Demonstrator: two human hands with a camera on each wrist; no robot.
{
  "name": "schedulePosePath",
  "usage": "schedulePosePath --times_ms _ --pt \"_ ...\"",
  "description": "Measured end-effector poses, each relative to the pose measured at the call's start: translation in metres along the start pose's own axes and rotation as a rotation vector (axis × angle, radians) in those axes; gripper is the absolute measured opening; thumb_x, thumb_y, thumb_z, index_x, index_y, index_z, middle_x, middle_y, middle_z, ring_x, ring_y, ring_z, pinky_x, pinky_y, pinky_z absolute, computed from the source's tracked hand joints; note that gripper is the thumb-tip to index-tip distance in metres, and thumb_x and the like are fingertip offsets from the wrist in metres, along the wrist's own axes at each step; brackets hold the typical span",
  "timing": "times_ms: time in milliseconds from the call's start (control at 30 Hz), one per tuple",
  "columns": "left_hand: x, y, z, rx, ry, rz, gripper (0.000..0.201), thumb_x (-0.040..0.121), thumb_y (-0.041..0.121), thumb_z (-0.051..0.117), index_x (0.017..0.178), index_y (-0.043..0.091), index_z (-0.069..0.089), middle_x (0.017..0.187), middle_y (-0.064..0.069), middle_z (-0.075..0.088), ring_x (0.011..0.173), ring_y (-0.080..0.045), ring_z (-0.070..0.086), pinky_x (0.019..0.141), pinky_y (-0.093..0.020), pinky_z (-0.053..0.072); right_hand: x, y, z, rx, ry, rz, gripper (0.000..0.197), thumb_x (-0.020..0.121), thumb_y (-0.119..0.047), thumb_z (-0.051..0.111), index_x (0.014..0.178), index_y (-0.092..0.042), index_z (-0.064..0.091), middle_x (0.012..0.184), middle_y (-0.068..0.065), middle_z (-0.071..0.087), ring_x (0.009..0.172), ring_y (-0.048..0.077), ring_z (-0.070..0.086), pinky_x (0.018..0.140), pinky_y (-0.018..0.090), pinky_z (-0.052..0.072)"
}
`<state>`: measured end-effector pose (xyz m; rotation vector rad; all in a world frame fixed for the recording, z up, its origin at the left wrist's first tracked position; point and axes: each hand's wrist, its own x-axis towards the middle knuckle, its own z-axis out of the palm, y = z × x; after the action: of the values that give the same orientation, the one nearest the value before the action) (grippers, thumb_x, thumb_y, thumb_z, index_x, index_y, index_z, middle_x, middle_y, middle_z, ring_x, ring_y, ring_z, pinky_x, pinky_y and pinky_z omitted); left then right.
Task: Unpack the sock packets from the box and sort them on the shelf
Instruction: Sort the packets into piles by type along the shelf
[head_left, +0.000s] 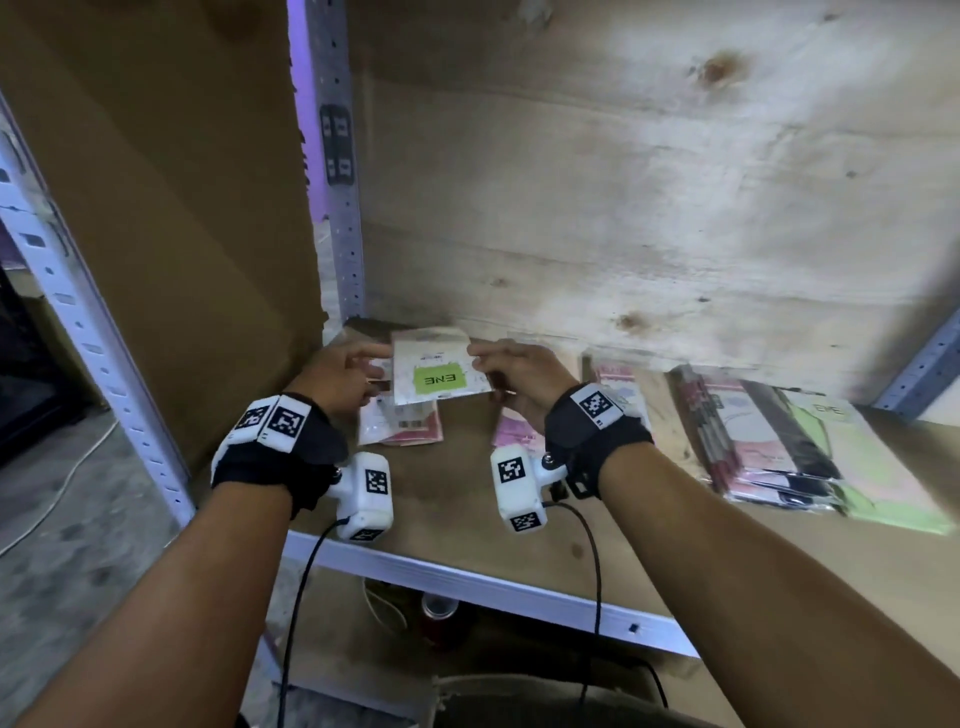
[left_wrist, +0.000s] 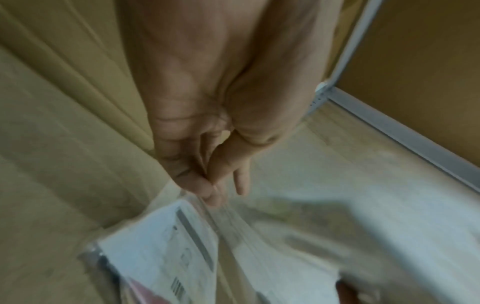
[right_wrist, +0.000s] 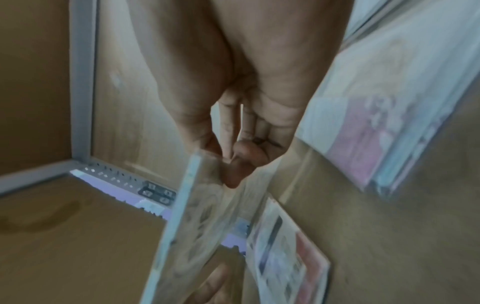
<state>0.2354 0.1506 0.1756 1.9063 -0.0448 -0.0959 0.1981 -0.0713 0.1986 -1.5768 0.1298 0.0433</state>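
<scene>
Plywood-backed metal shelf (head_left: 467, 519) with a worn brown board and grey slotted uprights; concrete floor (head_left: 78, 519) off to its left. Above the shelf's back left corner, a sock packet (head_left: 436, 371) with a green label, pinched at its edges by left hand (head_left: 337, 382) and right hand (head_left: 519, 379). Pink packets (head_left: 402, 423) lying beneath, a stacked pile (head_left: 789, 447) further right on the board.

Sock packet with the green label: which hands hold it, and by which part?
Both: left hand and right hand pinch opposite side edges of the sock packet.
</scene>
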Motion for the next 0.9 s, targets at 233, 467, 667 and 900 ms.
schedulePosePath --times_ms 233,467,667,900 --pt "-0.006 0.035 0.031 0.291 0.176 0.509 0.036 0.087 0.007 0.069 0.111 0.034 0.072 0.112 0.000 0.070 0.101 -0.016 0.068 0.091 -0.041 0.056 -0.033 -0.037 -0.047 0.197 0.026 -0.011 0.028 0.090 -0.008 0.061 0.115 0.000 0.069 0.105 0.013 0.066 0.089 0.027 0.061 0.065 0.026 0.044" --pt "-0.039 0.075 0.071 0.204 0.250 0.659 0.010 0.089 0.035 0.070 0.092 0.026 0.072 0.086 0.003 0.068 0.090 -0.031 0.066 0.086 -0.051 0.053 -0.064 -0.057 -0.090 0.315 -0.010 -0.100 0.016 0.099 -0.018 0.048 0.099 -0.010 0.062 0.100 0.011 0.074 0.092 0.025 0.070 0.069 0.026 0.046" --pt "-0.049 0.075 0.103 -0.048 0.093 0.568 0.012 0.088 0.036 0.071 0.076 0.040 0.072 0.069 0.021 0.069 0.062 0.005 0.059 0.068 -0.029 0.052 -0.081 -0.056 -0.114 0.117 0.101 -0.190 0.014 0.091 -0.014 0.059 0.103 -0.009 0.065 0.078 0.009 0.063 0.063 0.020 0.057 0.058 0.027 0.038" --pt "-0.057 0.065 0.130 -0.191 -0.072 0.357 0.016 0.090 0.025 0.071 0.079 0.013 0.073 0.064 0.010 0.064 0.056 -0.005 0.051 0.061 -0.022 0.046 -0.091 -0.018 -0.124 -0.332 0.172 -0.169 0.016 0.083 -0.017 0.077 0.092 -0.015 0.064 0.070 -0.001 0.059 0.067 0.019 0.051 0.055 0.026 0.040"
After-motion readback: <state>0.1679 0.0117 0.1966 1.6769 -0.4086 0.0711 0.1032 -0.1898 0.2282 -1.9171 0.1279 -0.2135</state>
